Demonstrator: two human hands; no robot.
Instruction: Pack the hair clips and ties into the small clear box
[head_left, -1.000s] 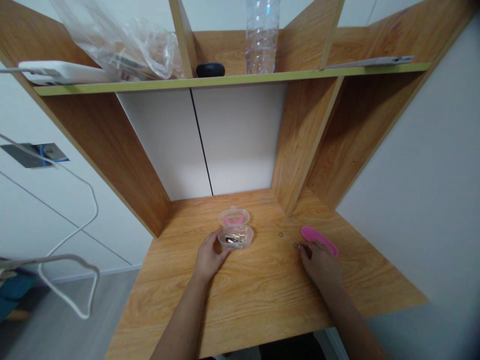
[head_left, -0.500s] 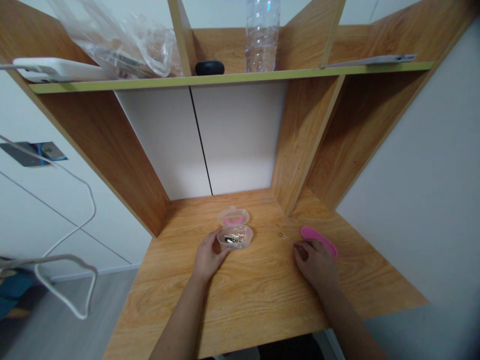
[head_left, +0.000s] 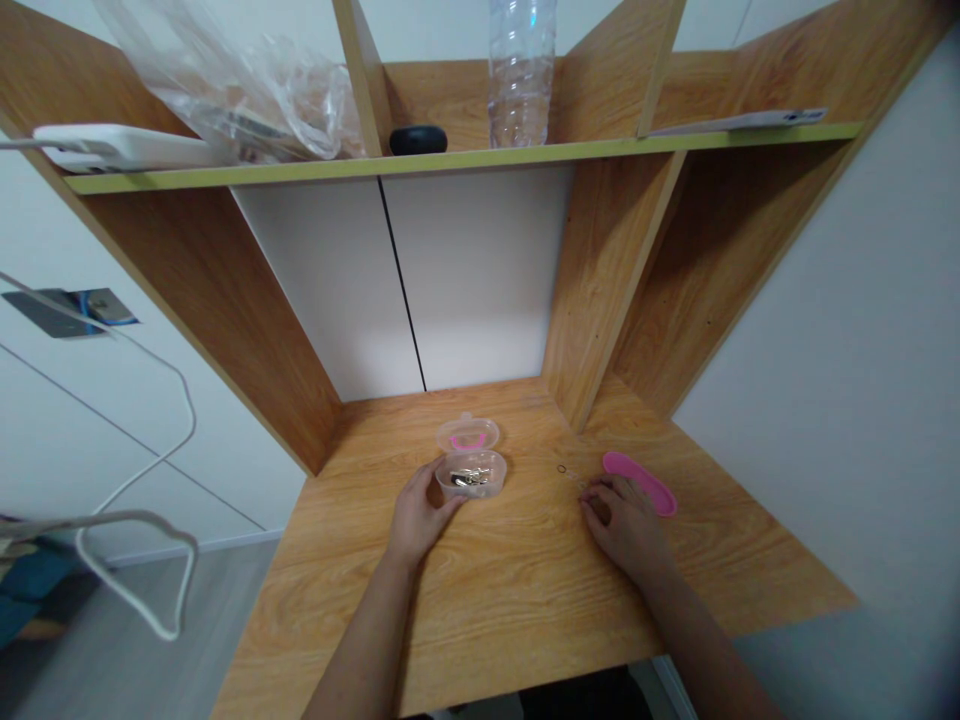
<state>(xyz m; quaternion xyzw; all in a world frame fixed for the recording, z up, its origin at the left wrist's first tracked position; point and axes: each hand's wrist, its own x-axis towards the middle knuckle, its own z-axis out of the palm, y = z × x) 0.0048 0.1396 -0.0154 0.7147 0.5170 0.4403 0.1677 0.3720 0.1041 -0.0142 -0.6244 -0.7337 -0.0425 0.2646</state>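
left hand holds the clear plastic case of metal pieces on the desk; right hand bends its fingers (grip unclear) near a small dark ring.

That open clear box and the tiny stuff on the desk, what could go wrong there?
The clear box is open, and the left hand is at its side, so a bump could tip out the shiny pieces.

The small dark ring lies loose on the desk near the right hand; it might get brushed away and be hard to find.
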